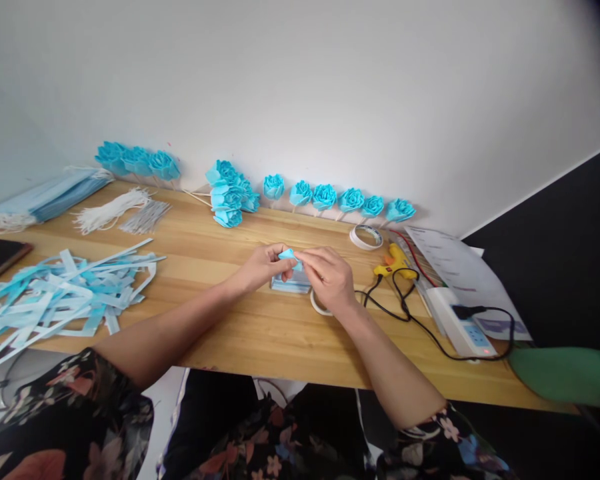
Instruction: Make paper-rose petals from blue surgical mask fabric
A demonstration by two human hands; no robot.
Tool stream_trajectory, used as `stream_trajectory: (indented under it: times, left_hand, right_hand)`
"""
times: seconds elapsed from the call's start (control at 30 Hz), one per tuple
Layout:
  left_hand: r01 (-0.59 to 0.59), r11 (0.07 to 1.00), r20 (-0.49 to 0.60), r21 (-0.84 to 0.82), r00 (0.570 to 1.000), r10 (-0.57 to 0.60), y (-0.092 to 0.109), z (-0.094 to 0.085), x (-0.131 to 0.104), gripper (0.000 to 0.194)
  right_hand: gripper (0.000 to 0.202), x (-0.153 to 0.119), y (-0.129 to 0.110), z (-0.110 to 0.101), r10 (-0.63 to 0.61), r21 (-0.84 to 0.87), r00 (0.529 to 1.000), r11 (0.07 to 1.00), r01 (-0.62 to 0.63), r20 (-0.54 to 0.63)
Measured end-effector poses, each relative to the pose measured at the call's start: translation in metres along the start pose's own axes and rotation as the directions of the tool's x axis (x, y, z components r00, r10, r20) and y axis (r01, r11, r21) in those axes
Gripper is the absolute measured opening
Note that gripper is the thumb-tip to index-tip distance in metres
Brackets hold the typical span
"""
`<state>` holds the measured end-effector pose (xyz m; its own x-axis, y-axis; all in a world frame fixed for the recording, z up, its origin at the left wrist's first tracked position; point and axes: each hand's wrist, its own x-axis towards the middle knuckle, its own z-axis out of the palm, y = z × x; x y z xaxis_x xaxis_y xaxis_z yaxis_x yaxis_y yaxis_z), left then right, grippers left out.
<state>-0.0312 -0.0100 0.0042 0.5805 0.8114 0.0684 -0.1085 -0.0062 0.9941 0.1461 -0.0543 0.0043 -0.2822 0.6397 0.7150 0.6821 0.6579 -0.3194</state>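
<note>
Between my two hands, above the middle of the wooden table, is a small folded piece of blue fabric [287,255]. My left hand [267,264] pinches it from the left, thumb against fingers. From the right, my right hand [330,275] has its fingertips closed on the piece's edge. Just under the hands lies a stack of light blue pieces [291,284], partly covered by them. A roll of white tape [320,305] lies flat beneath my right hand, which hides much of it.
Blue fabric flowers on sticks [324,197] lean along the wall. At left are cut strips [75,290], white cords [113,208], face masks [55,193] and a phone [0,257]. At right are a yellow glue gun [396,263], another tape roll [366,237] and a power strip [463,327] with cables.
</note>
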Motion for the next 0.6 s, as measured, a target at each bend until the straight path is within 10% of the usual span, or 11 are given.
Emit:
stream_trajectory:
  times: [0.4,0.6]
  left_hand:
    - [-0.010,0.999,0.006,-0.030,1.000,0.010,-0.0021,0.0010,0.0004,0.036]
    - [-0.017,1.000,-0.010,-0.009,1.000,0.017,-0.0009,-0.0004,0.0000,0.034]
  right_hand:
    - [0.037,-0.0023,0.0024,0.0000,0.014,-0.021,1.000,1.000,-0.014,0.011]
    - [0.036,-0.0006,-0.0034,-0.0004,0.216,0.105,0.976,0.971,-0.214,-0.017]
